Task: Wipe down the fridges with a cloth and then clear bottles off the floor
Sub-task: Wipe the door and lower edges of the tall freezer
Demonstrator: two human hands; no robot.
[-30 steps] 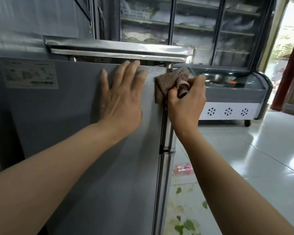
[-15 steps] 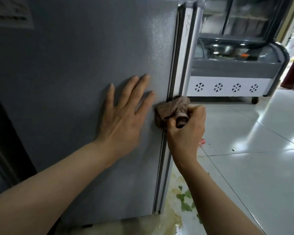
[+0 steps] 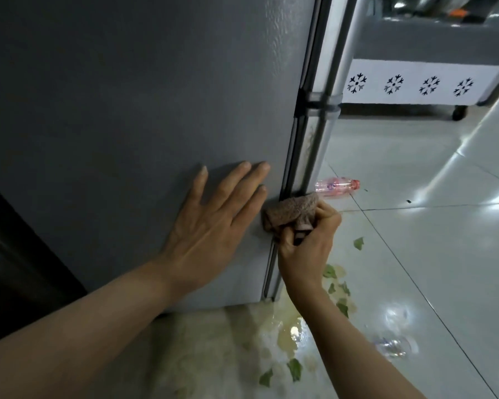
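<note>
The grey fridge (image 3: 144,110) fills the left of the head view. My left hand (image 3: 213,223) lies flat and open against its side, low down. My right hand (image 3: 308,243) grips a bunched brown cloth (image 3: 290,211) and presses it on the fridge's front corner seam, just right of my left fingertips. A pink plastic bottle (image 3: 337,187) lies on its side on the floor behind the cloth. A clear plastic bottle (image 3: 393,345) lies on the tiles at the lower right.
A chest freezer (image 3: 424,84) with a white snowflake panel stands on castors at the back right. Green leaf scraps (image 3: 296,368) and a yellowish wet patch (image 3: 285,326) lie on the white tiled floor by the fridge's base.
Both hands have slid down the fridge from its top edge to near its base, the cloth following the corner seam. The view has tilted down, bringing the floor and bottles into sight.
</note>
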